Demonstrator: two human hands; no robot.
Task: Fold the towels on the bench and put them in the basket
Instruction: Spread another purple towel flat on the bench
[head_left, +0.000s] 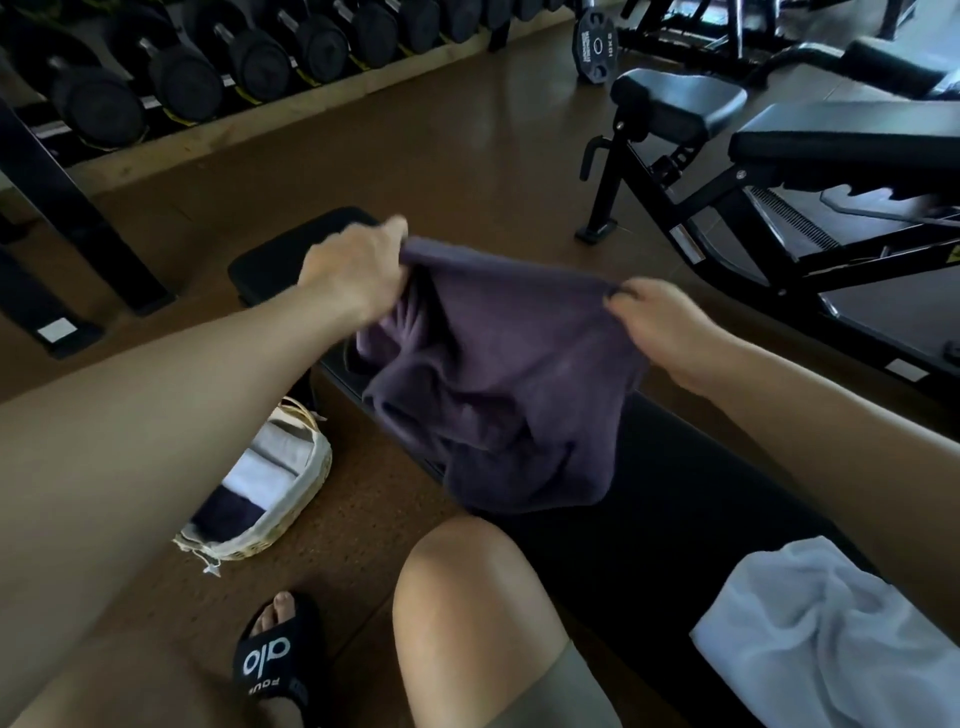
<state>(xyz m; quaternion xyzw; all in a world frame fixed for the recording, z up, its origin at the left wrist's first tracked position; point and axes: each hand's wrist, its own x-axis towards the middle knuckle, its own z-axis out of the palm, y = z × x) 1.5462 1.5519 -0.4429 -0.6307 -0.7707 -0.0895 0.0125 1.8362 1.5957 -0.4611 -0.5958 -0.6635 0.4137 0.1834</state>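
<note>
Here, a purple towel (498, 384) hangs stretched between the left hand (358, 270) and right hand (660, 327), each pinching a top corner, its lower part bunched on the black bench (649, 499), beside the floor basket (291, 499) of folded towels.

Both hands hold a purple towel (498, 374) up over the black bench (649, 493): the left hand (353, 270) pinches one top corner, the right hand (660, 322) the other, and the cloth sags crumpled onto the pad. A white towel (821, 639) lies bunched at the bench's near end. On the floor (415, 130) to the left sits a basket (296, 499) with folded towels inside.
</note>
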